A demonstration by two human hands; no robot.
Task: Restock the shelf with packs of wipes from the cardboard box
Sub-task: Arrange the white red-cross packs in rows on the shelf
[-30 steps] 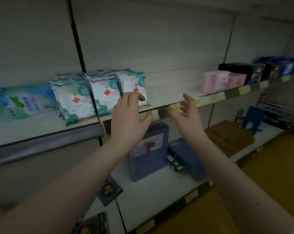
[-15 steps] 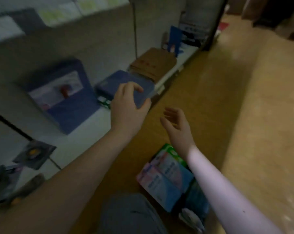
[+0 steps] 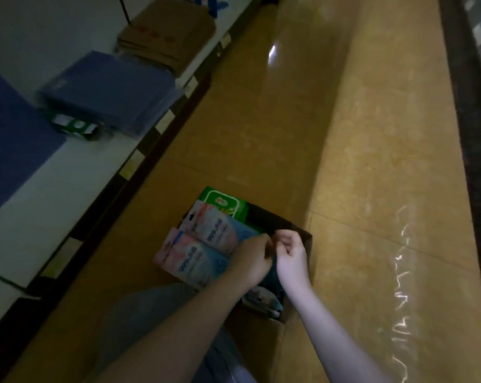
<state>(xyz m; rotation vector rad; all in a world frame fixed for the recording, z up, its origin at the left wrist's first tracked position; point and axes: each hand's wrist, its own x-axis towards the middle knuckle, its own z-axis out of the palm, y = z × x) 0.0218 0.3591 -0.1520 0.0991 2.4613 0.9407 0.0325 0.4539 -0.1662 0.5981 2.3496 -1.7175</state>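
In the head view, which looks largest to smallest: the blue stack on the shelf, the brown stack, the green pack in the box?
1. blue stack
2. brown stack: smaller here, but farther away, so true size is unsure
3. green pack: smallest, partly covered by a pink pack

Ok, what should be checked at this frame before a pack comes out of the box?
1. Both hands at the box: ok. The left hand and right hand reach into the cardboard box.
2. Hold on a pack: cannot tell. The fingers curl in the dark middle, and what they hold is hidden.
3. Packs left: ok. Pink-blue packs and a green pack stand in the box.
4. Shelf room: ok. The low shelf has bare white board beside the blue packages.
5. Path to the shelf: ok. The floor between is bare.
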